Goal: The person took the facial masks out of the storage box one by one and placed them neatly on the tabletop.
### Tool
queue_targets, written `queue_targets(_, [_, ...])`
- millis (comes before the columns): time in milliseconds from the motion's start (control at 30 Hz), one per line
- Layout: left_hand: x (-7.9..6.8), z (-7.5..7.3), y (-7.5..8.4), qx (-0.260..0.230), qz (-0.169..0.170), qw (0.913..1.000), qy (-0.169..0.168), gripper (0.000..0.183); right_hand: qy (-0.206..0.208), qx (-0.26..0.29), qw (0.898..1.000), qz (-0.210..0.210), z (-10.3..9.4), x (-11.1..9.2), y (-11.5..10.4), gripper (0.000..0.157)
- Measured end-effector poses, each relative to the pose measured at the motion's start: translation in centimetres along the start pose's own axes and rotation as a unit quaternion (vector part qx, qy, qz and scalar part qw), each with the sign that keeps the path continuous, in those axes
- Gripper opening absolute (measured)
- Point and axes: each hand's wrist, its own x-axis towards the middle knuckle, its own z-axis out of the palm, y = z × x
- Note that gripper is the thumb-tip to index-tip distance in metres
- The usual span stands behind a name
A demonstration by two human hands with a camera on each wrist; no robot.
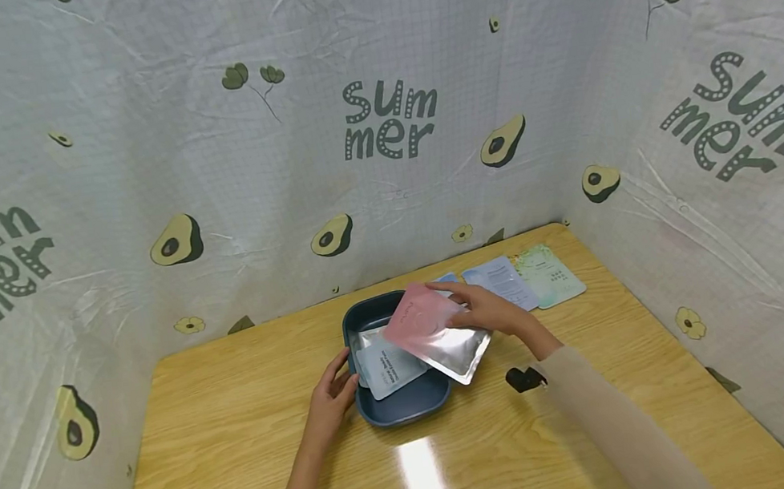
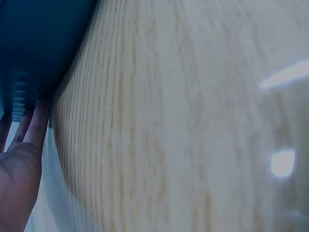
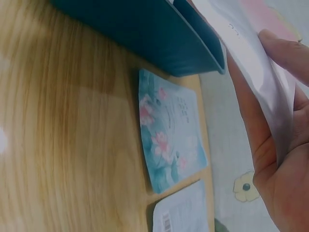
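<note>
A dark blue plastic bin (image 1: 404, 414) stands on the wooden table with pale sheet mask packets (image 1: 387, 368) lying inside. My left hand (image 1: 331, 397) is at the bin's left side, its extended fingers (image 2: 36, 128) touching the outer wall. Over the bin's right side, my right hand (image 1: 490, 310) holds a pink and silver sheet mask packet (image 1: 424, 323) between thumb and fingers. This packet tilts above the rim and hides part of the bin. In the right wrist view, its edge runs deep into the grip, with the thumb (image 3: 285, 50) on one face.
Right of the bin lie a lotus-print packet (image 3: 169, 133), a lavender packet (image 1: 501, 282) and a green floral packet (image 1: 550, 275). A printed cloth (image 1: 246, 172) hangs behind the table (image 1: 238, 423) and along both sides.
</note>
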Motion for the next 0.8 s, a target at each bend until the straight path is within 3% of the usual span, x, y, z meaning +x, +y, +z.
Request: queue_targets(800, [-0.2, 0.0, 0.2, -0.003, -0.004, 1.0, -0.006, 0.058, 0.037, 0.04, 0.998, -0.005, -2.2, -2.3, 1.1, 0.072])
